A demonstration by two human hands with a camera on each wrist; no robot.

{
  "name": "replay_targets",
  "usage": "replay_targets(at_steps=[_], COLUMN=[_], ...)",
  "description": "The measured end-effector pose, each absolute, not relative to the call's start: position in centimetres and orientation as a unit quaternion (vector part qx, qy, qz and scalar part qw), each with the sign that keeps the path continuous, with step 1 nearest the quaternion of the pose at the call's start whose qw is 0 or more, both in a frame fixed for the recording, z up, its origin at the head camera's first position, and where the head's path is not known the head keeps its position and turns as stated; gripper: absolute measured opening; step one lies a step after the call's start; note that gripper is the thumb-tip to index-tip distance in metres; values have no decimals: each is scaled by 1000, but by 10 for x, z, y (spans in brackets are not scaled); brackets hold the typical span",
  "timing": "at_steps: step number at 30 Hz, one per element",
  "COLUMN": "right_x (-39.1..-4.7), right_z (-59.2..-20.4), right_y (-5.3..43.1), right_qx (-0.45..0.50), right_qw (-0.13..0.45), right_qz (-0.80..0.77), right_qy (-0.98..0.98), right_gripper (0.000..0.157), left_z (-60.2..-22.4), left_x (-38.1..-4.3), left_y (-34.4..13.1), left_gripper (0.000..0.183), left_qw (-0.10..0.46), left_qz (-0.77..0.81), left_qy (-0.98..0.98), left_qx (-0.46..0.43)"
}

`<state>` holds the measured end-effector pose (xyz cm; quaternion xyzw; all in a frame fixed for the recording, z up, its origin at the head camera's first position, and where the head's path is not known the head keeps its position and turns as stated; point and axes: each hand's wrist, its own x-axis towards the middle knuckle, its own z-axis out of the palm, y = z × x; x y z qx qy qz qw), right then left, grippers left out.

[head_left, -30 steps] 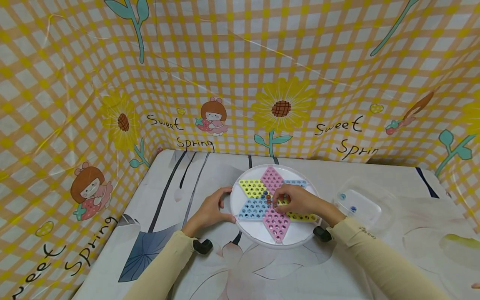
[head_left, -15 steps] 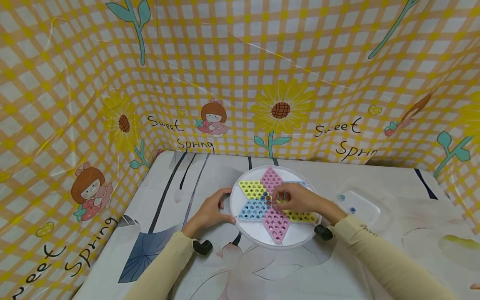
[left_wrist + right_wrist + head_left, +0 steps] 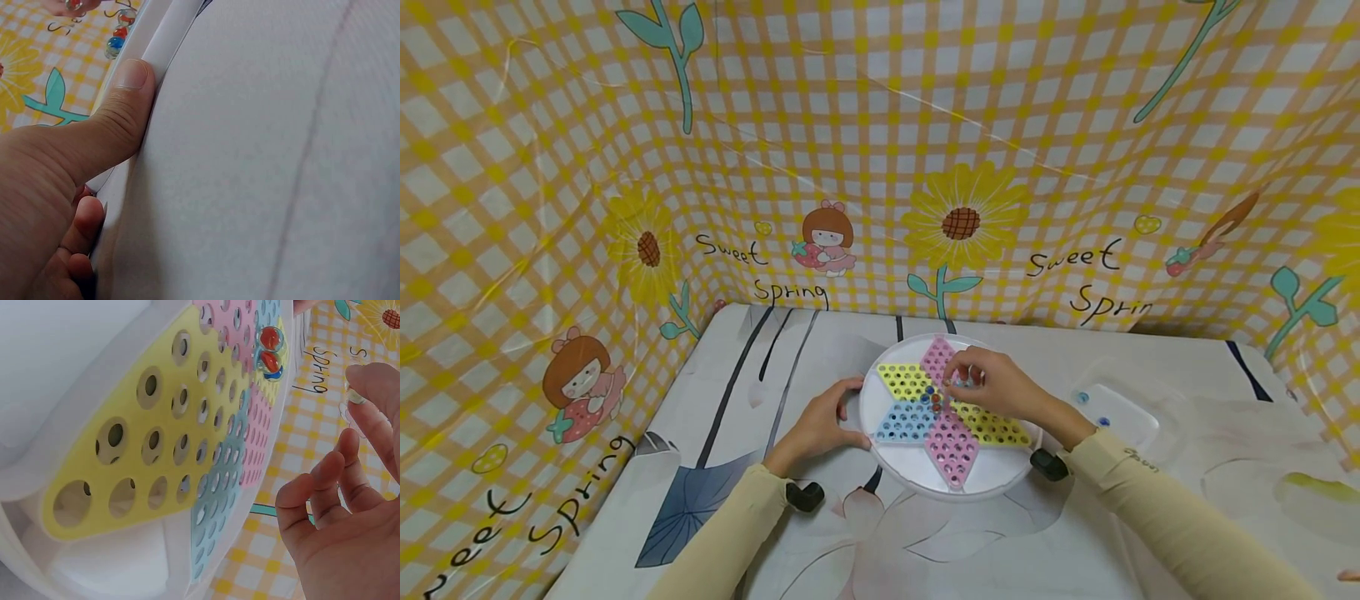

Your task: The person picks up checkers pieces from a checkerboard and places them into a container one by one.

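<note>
Right fingers (image 3: pixel 378 381) pinch a marble (image 3: pixel 73 5) above the star board (image 3: pixel 906 461).

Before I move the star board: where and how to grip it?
I'd take the board by its white rim, from left and right, kept level: it is round and lies flat, so opposite edges should balance it, and marbles near its middle could roll if tilted. The left hand is at the left edge; the right hand is over the board.
</note>
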<state>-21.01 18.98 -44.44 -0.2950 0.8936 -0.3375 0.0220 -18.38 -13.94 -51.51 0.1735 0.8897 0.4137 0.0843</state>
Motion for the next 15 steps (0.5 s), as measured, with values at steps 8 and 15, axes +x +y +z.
replay_targets(at_steps=[8, 15], right_x=[-210, -207], right_z=[-444, -442], right_y=[192, 200], right_qx=[-281, -280], right_qw=[14, 4], right_qz=[-343, -343], right_qy=[896, 896], right_gripper=[19, 18], left_z=[-516, -517], left_x=[-184, -184], left_y=[-140, -140], left_gripper=[98, 98], left_qw=[86, 86], left_qz=[411, 411], left_qy=[890, 890], left_qx=[174, 175])
